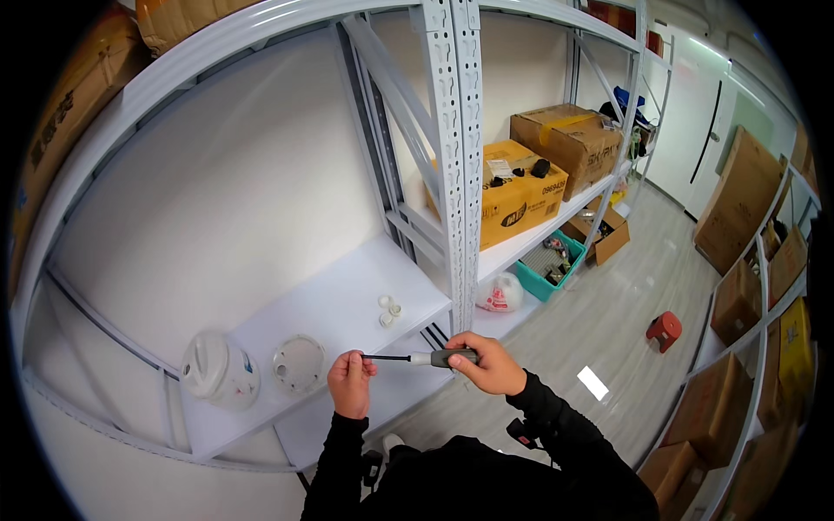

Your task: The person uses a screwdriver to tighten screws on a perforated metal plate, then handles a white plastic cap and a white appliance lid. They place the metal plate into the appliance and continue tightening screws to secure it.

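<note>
In front of my body, above the shelf edge, I hold a screwdriver [420, 358] level, its dark shaft pointing left. My right hand [492, 363] is wrapped round the grey handle. The closed fingertips of my left hand [351, 382] pinch the shaft's far end; whether they also hold something small is hidden. Left of that hand, a round white plate with holes [298, 363] lies on the white shelf [347, 278]. Beside it stands a white lidded tub [221, 372]. Several small white round pieces [388, 310] sit farther back on the shelf.
A perforated metal upright [458, 174] rises just beyond my hands. To its right are a yellow carton [524, 204], a brown carton [569, 143], a teal crate [551, 269] and a white plastic bag [499, 293]. A red stool [665, 331] stands on the aisle floor, facing racked boxes [712, 399].
</note>
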### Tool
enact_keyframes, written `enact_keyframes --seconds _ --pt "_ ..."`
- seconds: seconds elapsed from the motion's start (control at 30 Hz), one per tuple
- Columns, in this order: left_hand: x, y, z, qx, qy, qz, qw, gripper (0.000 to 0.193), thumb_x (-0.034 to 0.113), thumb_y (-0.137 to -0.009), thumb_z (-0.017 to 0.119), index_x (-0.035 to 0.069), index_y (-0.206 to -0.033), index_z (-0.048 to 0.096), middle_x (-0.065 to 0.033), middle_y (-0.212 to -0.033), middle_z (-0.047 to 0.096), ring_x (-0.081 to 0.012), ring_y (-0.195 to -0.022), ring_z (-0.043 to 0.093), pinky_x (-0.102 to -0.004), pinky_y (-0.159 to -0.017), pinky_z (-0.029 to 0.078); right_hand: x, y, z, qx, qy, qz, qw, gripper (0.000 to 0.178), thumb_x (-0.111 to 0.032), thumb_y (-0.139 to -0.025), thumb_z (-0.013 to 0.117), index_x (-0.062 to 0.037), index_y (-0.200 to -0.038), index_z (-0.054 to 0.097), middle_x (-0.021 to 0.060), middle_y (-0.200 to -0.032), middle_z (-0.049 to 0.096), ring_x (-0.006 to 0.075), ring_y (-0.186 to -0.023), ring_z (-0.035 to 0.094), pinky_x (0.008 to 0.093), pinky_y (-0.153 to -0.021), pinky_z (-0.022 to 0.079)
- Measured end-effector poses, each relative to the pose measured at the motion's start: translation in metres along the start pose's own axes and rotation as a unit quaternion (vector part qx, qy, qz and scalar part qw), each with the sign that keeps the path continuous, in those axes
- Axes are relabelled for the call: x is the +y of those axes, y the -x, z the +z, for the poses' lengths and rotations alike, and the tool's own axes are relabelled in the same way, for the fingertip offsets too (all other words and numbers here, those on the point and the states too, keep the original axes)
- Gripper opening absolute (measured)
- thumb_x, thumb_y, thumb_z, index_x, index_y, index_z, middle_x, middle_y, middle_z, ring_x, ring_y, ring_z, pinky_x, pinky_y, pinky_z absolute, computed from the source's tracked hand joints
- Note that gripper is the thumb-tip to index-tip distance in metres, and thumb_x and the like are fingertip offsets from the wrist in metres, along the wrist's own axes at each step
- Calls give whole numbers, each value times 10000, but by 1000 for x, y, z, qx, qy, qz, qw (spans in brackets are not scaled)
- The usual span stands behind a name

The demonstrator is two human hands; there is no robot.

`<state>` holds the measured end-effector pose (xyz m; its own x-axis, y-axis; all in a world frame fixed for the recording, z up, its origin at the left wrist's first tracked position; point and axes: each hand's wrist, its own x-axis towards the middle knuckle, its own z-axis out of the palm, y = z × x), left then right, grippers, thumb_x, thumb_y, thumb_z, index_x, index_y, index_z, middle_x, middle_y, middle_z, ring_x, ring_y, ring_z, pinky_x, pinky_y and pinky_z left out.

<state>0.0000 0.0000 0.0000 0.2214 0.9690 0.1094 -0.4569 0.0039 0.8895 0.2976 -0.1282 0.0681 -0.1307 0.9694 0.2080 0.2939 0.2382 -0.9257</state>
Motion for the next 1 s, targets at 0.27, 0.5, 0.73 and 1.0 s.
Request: enact_keyframes --seconds 0.27,0.5,0.73,1.0 --pt "5 -6 -3 13 19 -8 1000 229 238 -1140 560 23 -1124 636 -58 -938 668 -169 -817 648 -347 -779 548 -4 -12 12 -24 -23 -72 997 424 -120 -1003 751 -25 -1387 598 100 -1202 698 145 -1018 647 324 -892 539" --pt "-6 -7 -34 22 -120 -80 989 233 254 -1112 607 32 -1172 644 -62 -1078 704 -152 -928 677 -323 -842 541 -3 -41 29 -41 -5 -27 999 392 -101 -983 766 -30 -1339 618 85 -1117 726 170 -1014 664 335 -909 535" --pt "26 -12 -122 121 -150 -102 976 415 277 -1041 718 -14 -1322 625 -74 -1161 705 -160 -995 701 -305 -859 551 -5 -106 98 -56 28 -62 996 398 -99 -967 770 -35 -1318 593 107 -1082 729 215 -974 684 332 -845 535" --pt "63 -63 -243 40 -710 68 700 474 222 -855 831 40 -1266 681 -186 -1341 680 -377 -1261 631 -470 -1039 521 -19 -212 184 92 128 -71 985 284 -154 -923 832 1 -1127 709 171 -976 753 286 -780 734 356 -704 584"
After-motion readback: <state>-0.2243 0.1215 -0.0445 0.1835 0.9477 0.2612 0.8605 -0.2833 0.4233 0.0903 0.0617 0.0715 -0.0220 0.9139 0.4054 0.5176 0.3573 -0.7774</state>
